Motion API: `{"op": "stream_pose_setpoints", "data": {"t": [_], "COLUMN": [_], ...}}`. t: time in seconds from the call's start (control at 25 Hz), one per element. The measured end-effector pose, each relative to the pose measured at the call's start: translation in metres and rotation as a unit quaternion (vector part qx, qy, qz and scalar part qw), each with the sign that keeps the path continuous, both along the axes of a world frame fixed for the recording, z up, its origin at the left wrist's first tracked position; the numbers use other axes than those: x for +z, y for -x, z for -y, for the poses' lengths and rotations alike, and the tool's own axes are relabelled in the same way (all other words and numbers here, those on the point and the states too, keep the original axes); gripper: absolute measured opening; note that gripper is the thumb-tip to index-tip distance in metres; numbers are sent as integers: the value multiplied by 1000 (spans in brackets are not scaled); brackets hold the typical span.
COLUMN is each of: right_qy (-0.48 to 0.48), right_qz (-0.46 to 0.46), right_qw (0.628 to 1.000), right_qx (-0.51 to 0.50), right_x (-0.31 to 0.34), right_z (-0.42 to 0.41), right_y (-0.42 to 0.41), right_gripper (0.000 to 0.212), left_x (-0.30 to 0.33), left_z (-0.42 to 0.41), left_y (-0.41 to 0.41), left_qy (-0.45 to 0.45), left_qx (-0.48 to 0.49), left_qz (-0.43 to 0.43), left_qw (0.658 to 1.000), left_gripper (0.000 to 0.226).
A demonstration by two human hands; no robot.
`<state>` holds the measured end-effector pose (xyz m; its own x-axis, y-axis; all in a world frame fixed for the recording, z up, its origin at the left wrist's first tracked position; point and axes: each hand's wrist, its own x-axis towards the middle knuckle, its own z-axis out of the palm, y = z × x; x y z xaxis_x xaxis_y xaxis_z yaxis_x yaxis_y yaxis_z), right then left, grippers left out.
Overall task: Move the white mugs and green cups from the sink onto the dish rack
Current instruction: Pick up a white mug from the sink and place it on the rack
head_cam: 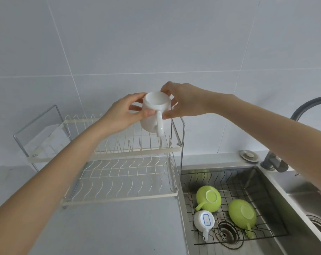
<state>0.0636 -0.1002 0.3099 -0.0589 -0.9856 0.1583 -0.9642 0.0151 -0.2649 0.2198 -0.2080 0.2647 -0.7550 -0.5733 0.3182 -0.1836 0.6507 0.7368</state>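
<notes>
Both hands hold a white mug (152, 115) upside down above the right end of the two-tier wire dish rack (119, 150). My left hand (124, 113) grips its left side and my right hand (181, 102) pinches its right side near the base. The mug's handle points toward me. In the sink (277, 183), on a black wire grid, lie two green cups (208, 198) (242, 216) upside down and a second white mug (203, 222), also inverted, with a blue-edged label on its base.
The rack stands on a grey counter (110, 227) against a tiled wall, left of the sink. A dark faucet (306, 109) arches at the right. The sink drain (227, 231) sits near the cups. A second basin (317, 214) lies at far right.
</notes>
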Motion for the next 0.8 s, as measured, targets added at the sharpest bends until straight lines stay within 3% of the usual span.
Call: {"op": "stream_pose_setpoints", "data": {"t": [0.16, 0.44, 0.8], "right_qy": [-64, -154, -174], "right_qz": [-74, -109, -177], "right_qw": [995, 982, 969], "right_qx": [-1, -10, -15], "right_x": [-12, -50, -70], "right_z": [44, 91, 103], "right_y": [13, 31, 28], "right_gripper": [77, 74, 75], "left_x": [-12, -48, -65], "left_z": [33, 65, 74], "left_y": [20, 40, 42], "left_qy": [-5, -61, -85], "left_qx": [15, 10, 6], "left_qz": [43, 109, 175], "left_qw": [999, 992, 981], "left_gripper": [54, 49, 48]}}
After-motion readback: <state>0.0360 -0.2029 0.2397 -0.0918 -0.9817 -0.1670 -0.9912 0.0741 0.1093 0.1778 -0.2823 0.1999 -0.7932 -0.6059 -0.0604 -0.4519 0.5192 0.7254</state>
